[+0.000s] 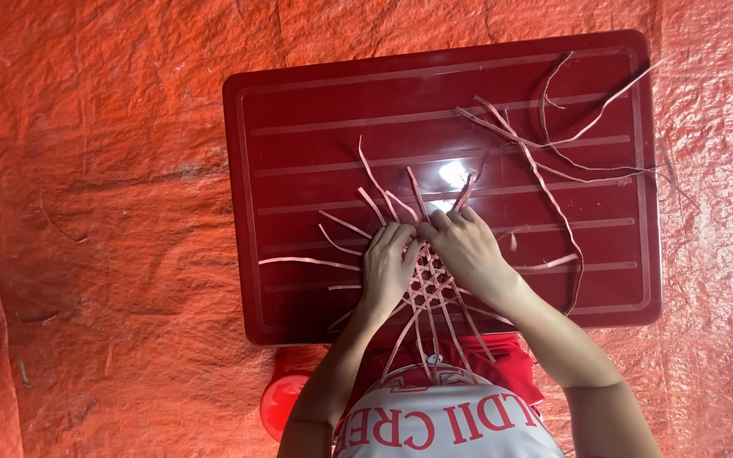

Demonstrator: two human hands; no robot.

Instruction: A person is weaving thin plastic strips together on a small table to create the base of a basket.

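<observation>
**Hands on a woven strip lattice, head view**

Left hand point(388, 265): laid palm down on the near-left part of the woven lattice point(428, 284), fingers pressed together and curled at the tips, which meet the right hand's fingertips at the far edge of the weave. Whether a strip is pinched between them cannot be told.

Right hand point(467, 250): palm down over the right part of the same lattice, fingers close together and bent, tips touching a strip end point(465, 193) that rises just beyond them.

Woven lattice: pale pink flat strips crossed into an open hexagonal mesh, lying between and partly under both hands. Loose ends fan outward from the hands on all sides: several to the left of the left hand, several beyond the fingertips, several running back toward the person's body.

Loose strips point(545, 136): a tangle of unwoven pink strips, beyond and to the right of the right hand, well apart from it; one long strip curves down past the right wrist.

Lid point(299, 110): dark red, rectangular, ribbed plastic, bearing the lattice and the strips under both hands.

Tarpaulin point(112, 212): red-orange woven sheet, creased, spread around the lid on every side.

Red round object point(282, 403): just beside the left forearm, near the body, partly hidden.
</observation>
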